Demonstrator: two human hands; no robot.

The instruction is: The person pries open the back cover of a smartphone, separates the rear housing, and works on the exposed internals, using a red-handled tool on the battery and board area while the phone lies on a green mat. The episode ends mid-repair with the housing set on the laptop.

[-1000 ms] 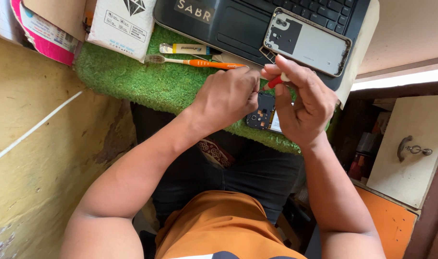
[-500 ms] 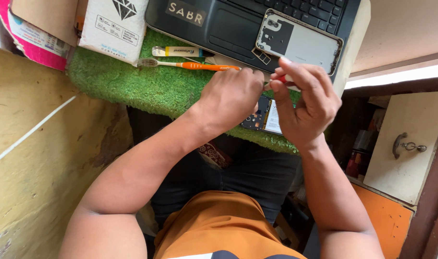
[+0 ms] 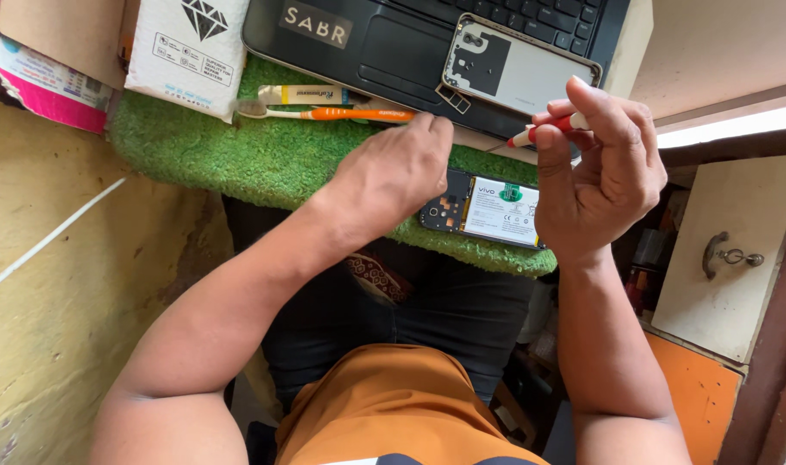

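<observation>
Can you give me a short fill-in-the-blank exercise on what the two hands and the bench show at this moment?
1. The right hand holds a small red and white ____.
2. The opened phone, battery showing, lies on a ____ turf mat.
3. The orange toothbrush lies just in front of the black ____.
4. The left hand rests on the mat, touching the ____ end of the opened phone.

Missing words: screwdriver; green; laptop; camera

A white padded mailer [image 3: 189,53] with a black diamond emblem lies at the green mat's far left corner, beside a pink-edged cardboard box [image 3: 40,60]. A white rectangular sticker [image 3: 315,25] sits on the black laptop's palm rest. The opened phone's battery carries a white label [image 3: 501,211] (green patch on top).
</observation>
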